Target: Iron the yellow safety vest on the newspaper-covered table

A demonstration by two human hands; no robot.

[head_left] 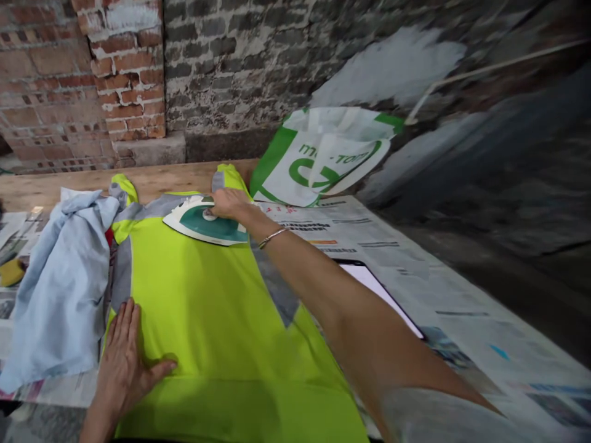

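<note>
A bright yellow-green garment with grey panels (203,307) lies spread out in front of me. On its upper part rests a white and teal clothes iron (205,223), its tip toward the left. My right hand (229,203) is wrapped round the iron's handle, with a thin bangle on the wrist. Lower down, my left hand (124,357) lies flat on the garment's left edge, thumb spread away from the fingers. Just left of it is a crumpled light blue cloth garment (64,295).
Newspaper (443,295) covers the table. Partly behind my right forearm lies a tablet or phone with a lit screen (383,295). A green and white bag (323,154) stands at the back by the brick wall (240,67). A yellow item (12,272) sits far left.
</note>
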